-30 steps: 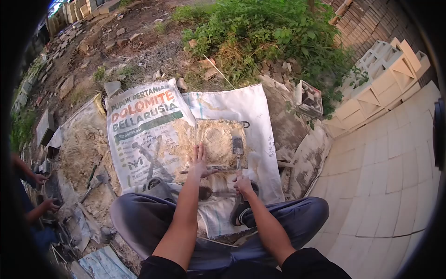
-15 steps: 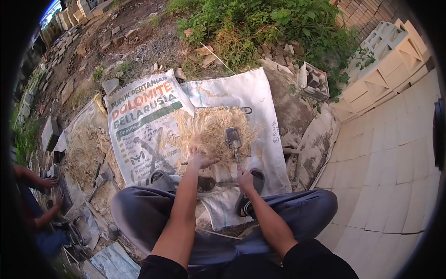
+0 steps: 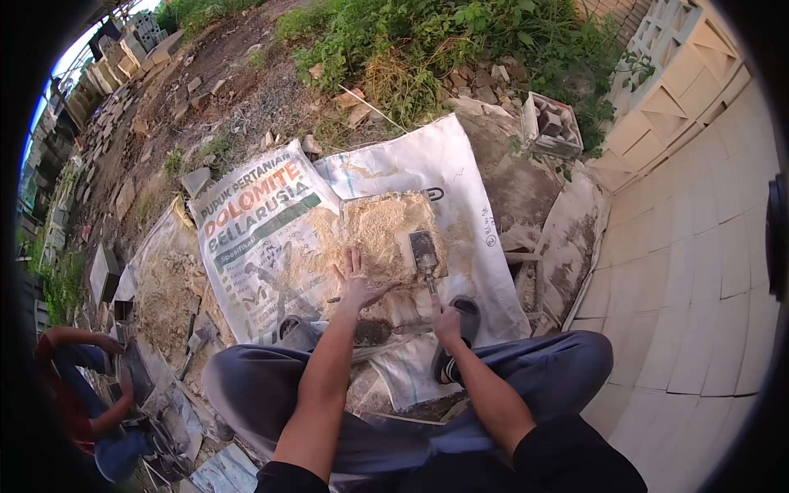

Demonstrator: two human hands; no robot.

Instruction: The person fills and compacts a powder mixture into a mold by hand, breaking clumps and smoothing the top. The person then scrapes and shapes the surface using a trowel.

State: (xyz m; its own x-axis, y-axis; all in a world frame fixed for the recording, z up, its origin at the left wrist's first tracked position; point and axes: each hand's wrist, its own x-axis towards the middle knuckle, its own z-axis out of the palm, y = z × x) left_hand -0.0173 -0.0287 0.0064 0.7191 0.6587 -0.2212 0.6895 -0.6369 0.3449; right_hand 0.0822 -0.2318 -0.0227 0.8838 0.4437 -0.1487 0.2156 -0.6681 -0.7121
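Note:
A square slab or mold (image 3: 374,234) covered with pale, damp-looking crumbly mix lies before me on white sacks. My left hand (image 3: 356,287) rests at its near edge with fingers spread, touching the mix and holding nothing. My right hand (image 3: 446,322) is closed around the handle of a small trowel (image 3: 423,249). The trowel's dark rectangular blade lies over the right part of the mix. Whether the blade presses on it I cannot tell. A dark rounded lump (image 3: 374,330) sits just below my left wrist, partly hidden.
A printed sack (image 3: 255,215) lies left of the slab, sprinkled with mix. Further left are a pile of mix (image 3: 160,271) and another person (image 3: 90,394) working with their hands. Pale blocks (image 3: 670,107) stand at right beside paving (image 3: 674,287); a block-filled crate (image 3: 552,125) lies beyond.
My left hand, blurred over scattering mix before, now lies still with fingers spread. The trowel stays in my right hand. The whole view has shifted slightly, showing more of the other person.

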